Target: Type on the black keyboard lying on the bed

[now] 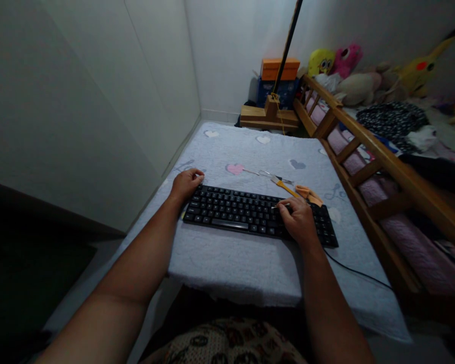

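Observation:
A black keyboard (242, 212) lies on a pale blue quilted mattress (250, 263) with heart patterns. My left hand (185, 183) curls around the keyboard's far left corner, fingers closed on its edge. My right hand (298, 218) rests on the right part of the keyboard, fingers pinched around a small thin tool whose tip touches the keys. Just beyond the keyboard lie a yellow-handled brush (284, 186), a metal tool (275, 175) and an orange object (310, 194).
A wooden bed rail (367, 146) runs along the right, with plush toys (345, 63) and clothes behind it. A wooden stand with a dark pole (273, 112) and orange and blue boxes (279, 76) sit at the far end. A white wall is at left. The keyboard cable (356, 272) trails right.

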### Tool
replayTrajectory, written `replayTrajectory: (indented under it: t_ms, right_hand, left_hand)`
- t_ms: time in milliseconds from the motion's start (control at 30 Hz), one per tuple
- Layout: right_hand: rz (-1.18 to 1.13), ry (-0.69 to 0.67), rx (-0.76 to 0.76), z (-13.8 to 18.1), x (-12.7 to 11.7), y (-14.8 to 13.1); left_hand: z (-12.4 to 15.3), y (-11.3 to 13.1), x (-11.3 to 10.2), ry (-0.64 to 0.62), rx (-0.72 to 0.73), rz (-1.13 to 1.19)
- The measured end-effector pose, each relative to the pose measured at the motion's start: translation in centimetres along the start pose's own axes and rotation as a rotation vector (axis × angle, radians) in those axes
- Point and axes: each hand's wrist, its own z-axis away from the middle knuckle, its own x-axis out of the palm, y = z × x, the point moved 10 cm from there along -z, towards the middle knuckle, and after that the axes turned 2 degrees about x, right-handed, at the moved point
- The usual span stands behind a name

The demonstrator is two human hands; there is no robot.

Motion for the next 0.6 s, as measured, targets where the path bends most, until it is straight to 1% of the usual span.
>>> replayTrajectory:
  t_ms: [300, 600]
  right_hand:
    - [0.015, 0.026, 0.011, 0.15, -0.46, 0.57]
    - [-0.002, 0.006, 0.017, 0.24, -0.41, 0.45]
  left_hand:
    - [-0.04, -0.22, -0.02, 0.009, -0.016, 0.003]
    - [0.23, 0.26, -0.17, 0.007, -0.002, -0.001]
